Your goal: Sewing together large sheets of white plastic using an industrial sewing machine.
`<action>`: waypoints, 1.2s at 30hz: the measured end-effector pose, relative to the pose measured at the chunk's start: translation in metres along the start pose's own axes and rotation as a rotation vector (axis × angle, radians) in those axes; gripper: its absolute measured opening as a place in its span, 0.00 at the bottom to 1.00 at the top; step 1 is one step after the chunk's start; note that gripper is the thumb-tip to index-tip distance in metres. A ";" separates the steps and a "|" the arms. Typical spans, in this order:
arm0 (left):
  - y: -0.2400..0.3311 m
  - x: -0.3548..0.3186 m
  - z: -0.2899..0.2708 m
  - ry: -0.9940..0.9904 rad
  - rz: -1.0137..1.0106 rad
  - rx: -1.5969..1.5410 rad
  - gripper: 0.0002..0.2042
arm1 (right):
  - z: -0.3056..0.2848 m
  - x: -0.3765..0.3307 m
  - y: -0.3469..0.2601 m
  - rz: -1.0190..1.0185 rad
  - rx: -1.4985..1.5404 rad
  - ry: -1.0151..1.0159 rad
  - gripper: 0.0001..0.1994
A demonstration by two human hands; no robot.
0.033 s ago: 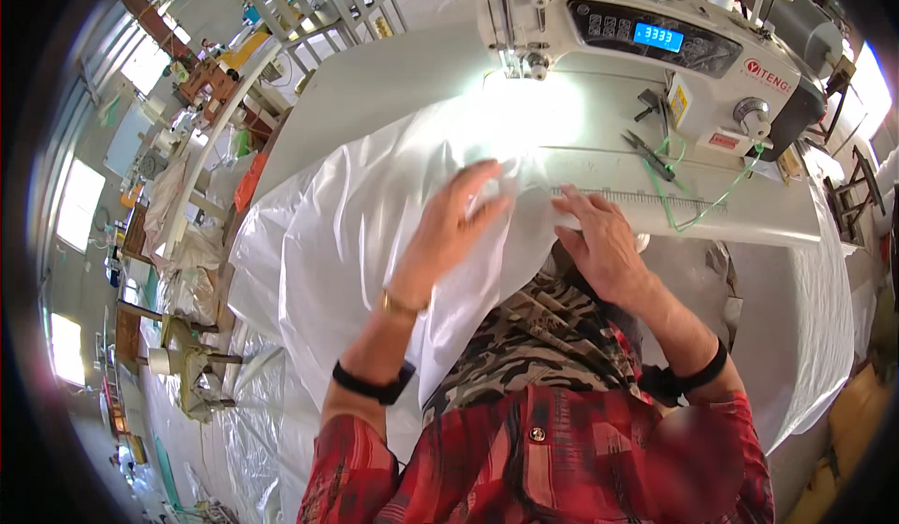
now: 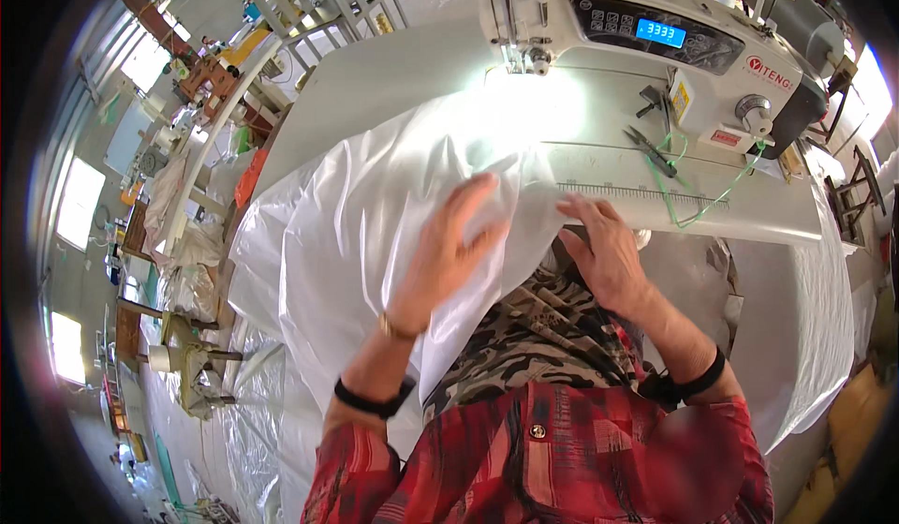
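A shiny white plastic-like sheet (image 2: pixel 337 215) spreads from beneath the sewing machine (image 2: pixel 646 37), over the table's front edge and down past my lap. Its far end is lost in the glare of the machine's lamp. My left hand (image 2: pixel 448 248) is over the sheet, slightly blurred, thumb and fingers apart and nothing gripped. Near the sheet's right edge, my right hand (image 2: pixel 604 248) has its thumb away from its loosely bent fingers. Whether its fingertips touch the sheet, I cannot tell.
Thread snips (image 2: pixel 651 151) and a green cord (image 2: pixel 672 196) lie on the sewing table (image 2: pixel 375 79), right of the needle area. A ruler scale (image 2: pixel 646 193) runs along its front. Grey metal racks (image 2: pixel 318 9) stand behind, and a cluttered bench (image 2: pixel 211 140) is at left.
Both hands have drawn back slightly toward me, away from the machine. The sheet lies almost the same.
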State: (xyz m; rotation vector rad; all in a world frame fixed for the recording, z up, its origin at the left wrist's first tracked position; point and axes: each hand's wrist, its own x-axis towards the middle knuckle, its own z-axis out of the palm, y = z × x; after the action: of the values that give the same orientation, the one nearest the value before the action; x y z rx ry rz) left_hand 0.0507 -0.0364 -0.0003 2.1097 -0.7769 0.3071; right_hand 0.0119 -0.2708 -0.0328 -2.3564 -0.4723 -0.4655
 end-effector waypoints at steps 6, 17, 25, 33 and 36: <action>0.028 -0.167 0.012 0.102 -0.329 0.402 0.34 | 0.068 -0.055 0.000 0.675 0.690 0.089 0.18; -0.039 -0.327 0.012 0.505 -0.953 -0.201 0.07 | 0.132 -0.061 -0.014 1.033 1.135 -0.087 0.14; 0.103 -0.242 -0.104 0.713 -1.056 -0.110 0.13 | 0.115 -0.076 -0.023 0.887 1.301 -0.367 0.12; -0.006 -0.268 -0.119 0.256 -1.014 -0.178 0.17 | 0.037 -0.112 0.080 0.841 0.986 -0.435 0.13; -0.020 -0.272 -0.127 0.031 -1.072 -0.005 0.14 | 0.027 -0.096 0.059 0.930 1.037 -0.229 0.12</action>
State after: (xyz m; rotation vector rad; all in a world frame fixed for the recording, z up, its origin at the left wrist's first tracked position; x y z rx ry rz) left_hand -0.1409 0.1864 -0.0629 2.1934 0.4226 -0.2457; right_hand -0.0400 -0.3135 -0.1274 -1.3634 0.2800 0.4174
